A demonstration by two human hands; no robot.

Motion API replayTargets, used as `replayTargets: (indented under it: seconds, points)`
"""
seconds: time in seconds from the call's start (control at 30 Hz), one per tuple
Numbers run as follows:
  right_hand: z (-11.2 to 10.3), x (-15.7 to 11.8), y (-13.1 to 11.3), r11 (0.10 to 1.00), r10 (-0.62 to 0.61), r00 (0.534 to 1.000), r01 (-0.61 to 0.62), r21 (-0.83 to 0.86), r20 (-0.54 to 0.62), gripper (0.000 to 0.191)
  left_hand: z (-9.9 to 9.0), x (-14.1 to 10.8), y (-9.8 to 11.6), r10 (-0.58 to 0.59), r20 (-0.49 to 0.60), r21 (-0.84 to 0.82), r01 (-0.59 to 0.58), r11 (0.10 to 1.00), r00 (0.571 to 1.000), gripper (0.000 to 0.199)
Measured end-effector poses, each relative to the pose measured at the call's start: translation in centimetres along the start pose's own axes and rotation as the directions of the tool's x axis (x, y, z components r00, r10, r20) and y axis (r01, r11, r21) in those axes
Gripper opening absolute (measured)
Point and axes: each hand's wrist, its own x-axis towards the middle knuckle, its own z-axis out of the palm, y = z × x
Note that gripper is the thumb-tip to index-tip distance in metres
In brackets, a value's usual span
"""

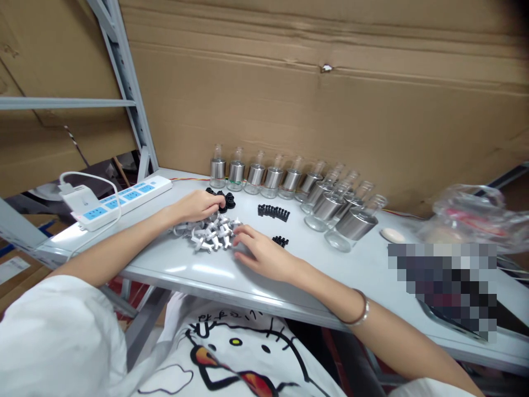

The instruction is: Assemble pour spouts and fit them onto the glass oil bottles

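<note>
My left hand (202, 205) reaches over the near edge of a small group of black round parts (226, 202), its fingertips bent down on them; whether it grips one is hidden. Just below lies a pile of white plastic parts (212, 236). At the pile's right side is my right hand (258, 251), fingers apart, fingertips beside the white parts and nothing held. Beyond it, a row of small black pieces (273, 212) lies on the grey-white table (231, 281), with a smaller black cluster (280, 241) partly behind my right hand.
Several glass bottles with metal sleeves (274, 177) stand along the back cardboard wall (289, 110). A white power strip (124, 203) with a charger and cable lies left. On the right are a white oval object (392, 236), clear plastic bags (475, 218) and a blurred-out device.
</note>
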Motion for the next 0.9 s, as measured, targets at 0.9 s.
replayTargets:
  seconds: [0.9]
  points:
    - [-0.05,0.08,0.00,0.996,-0.049,0.999,0.049,-0.075,0.010,0.009,-0.07,0.01,0.19,0.006,0.012,0.008,-0.006,1.000,1.000,0.029]
